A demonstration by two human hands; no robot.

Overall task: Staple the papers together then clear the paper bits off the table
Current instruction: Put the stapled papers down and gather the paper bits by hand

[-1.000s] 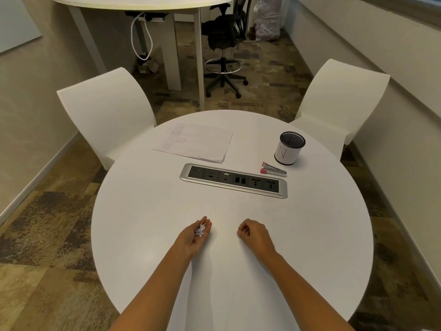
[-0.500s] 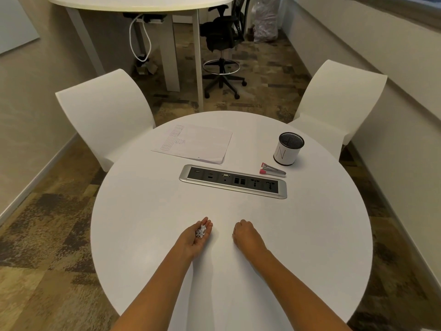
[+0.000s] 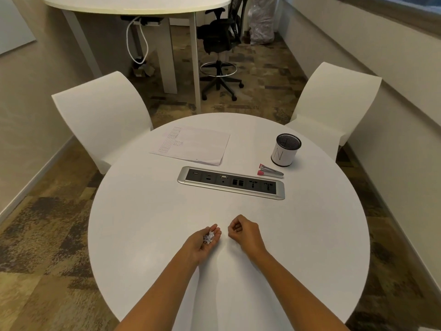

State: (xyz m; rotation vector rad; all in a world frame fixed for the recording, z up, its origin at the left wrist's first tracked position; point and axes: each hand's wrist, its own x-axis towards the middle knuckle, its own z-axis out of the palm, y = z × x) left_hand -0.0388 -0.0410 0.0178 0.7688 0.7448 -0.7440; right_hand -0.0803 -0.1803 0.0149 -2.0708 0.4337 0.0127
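My left hand (image 3: 201,242) lies palm up on the round white table (image 3: 143,211), near its front, cupping a small heap of white paper bits (image 3: 209,237). Just to its right, my right hand (image 3: 243,231) rests on the table with its fingers curled in; nothing shows in it. The papers (image 3: 193,145) lie flat at the far left of the table. A red and silver stapler (image 3: 269,172) lies at the far right, untouched.
A white cup with a black mesh rim (image 3: 285,149) stands behind the stapler. A silver socket panel (image 3: 231,182) is set into the table's middle. Two white chairs (image 3: 100,115) (image 3: 334,106) stand at the far left and far right.
My right hand has slid a little to the left, closer to my left hand. The left hand still cups the paper bits in the same spot.
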